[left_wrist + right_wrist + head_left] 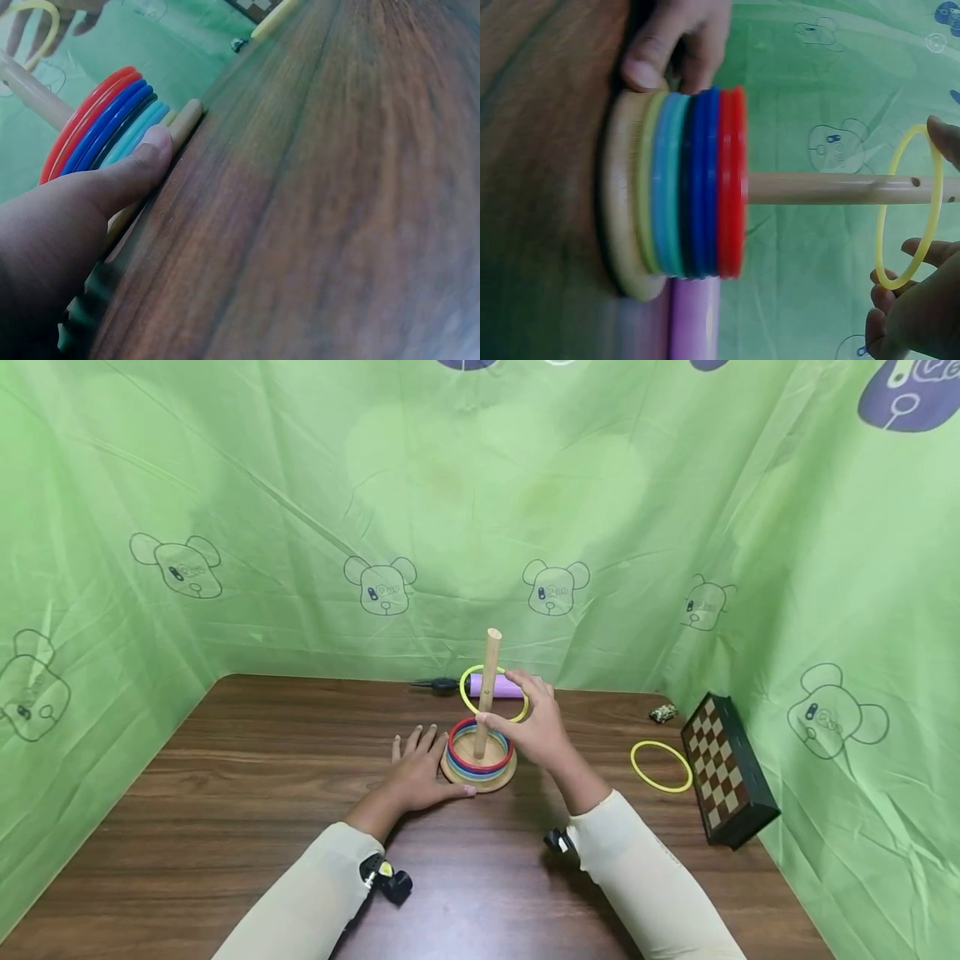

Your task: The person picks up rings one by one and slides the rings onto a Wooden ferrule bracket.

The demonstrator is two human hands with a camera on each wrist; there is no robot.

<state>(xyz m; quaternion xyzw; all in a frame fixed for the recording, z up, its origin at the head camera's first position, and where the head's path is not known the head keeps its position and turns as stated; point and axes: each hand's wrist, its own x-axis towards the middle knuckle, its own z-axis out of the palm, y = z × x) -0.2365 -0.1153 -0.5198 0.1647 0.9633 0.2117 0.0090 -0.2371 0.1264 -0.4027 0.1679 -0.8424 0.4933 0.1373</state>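
A wooden peg [487,693] stands upright on a round wooden base [619,202]. Around its foot lie stacked rings, a red ring [733,180] on top, then blue, light blue and yellow ones. My right hand [538,731] pinches a yellow ring [885,232] around the upper peg, above the stack and tilted. Its thumb is on one side of the ring and its fingers on the other. My left hand [420,775] rests beside the base with fingers spread, and its thumb [142,165] presses the base's near edge.
Another yellow ring [660,767] lies to the right on the brown table [262,777]. Beside it stands a checkered board box [727,772], with a small dark item [663,713] behind. A purple pump [495,686] lies behind the peg. Green curtain [450,510] surrounds the table.
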